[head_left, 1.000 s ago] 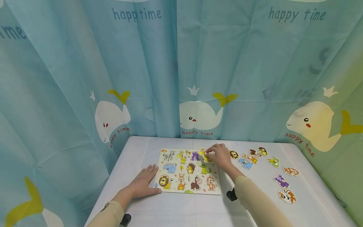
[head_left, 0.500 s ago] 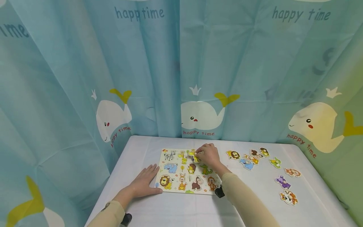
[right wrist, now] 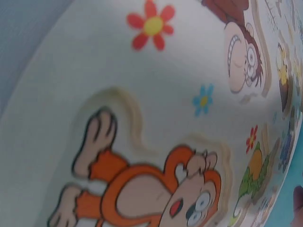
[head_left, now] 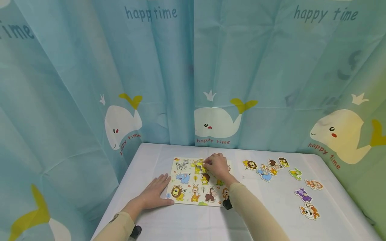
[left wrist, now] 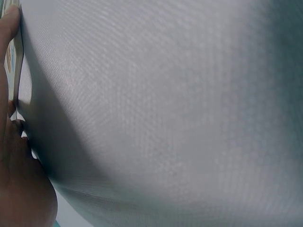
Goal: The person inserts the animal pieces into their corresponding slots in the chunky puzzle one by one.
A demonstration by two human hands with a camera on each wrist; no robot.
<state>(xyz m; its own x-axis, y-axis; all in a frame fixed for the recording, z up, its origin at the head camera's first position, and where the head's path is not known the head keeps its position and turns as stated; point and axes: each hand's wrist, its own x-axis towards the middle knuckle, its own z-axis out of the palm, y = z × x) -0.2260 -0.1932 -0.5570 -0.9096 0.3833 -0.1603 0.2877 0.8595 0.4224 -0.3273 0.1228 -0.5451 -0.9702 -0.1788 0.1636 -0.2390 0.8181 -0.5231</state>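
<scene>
With its fingertips my right hand (head_left: 217, 166) pinches a yellow giraffe puzzle piece (head_left: 204, 167) over the top row of the puzzle board (head_left: 188, 201). That piece is partly hidden by the fingers and overlaps the printed giraffe (head_left: 197, 167). My left hand (head_left: 155, 193) lies with fingers extended at the board's left edge, the thumb at its lower left corner. Only part of that hand (left wrist: 23, 189) and the board's edge (left wrist: 18, 66) appear in the left wrist view. The right wrist view shows the recessed monkey picture (right wrist: 137, 194) up close, and a sliver of a hand (right wrist: 298, 208).
Loose animal pieces lie right of the board: a lion (head_left: 249, 164), a blue elephant (head_left: 264, 175), a green crocodile (head_left: 295, 173), a purple hippo (head_left: 303, 194), a monkey (head_left: 314, 184) and several others. A white-covered table (head_left: 193, 222) meets a blue whale-print curtain (head_left: 169, 67) behind.
My right hand has moved left across the board's top row, carrying the giraffe piece from the upper right corner to the printed giraffe. The left hand has stayed in place.
</scene>
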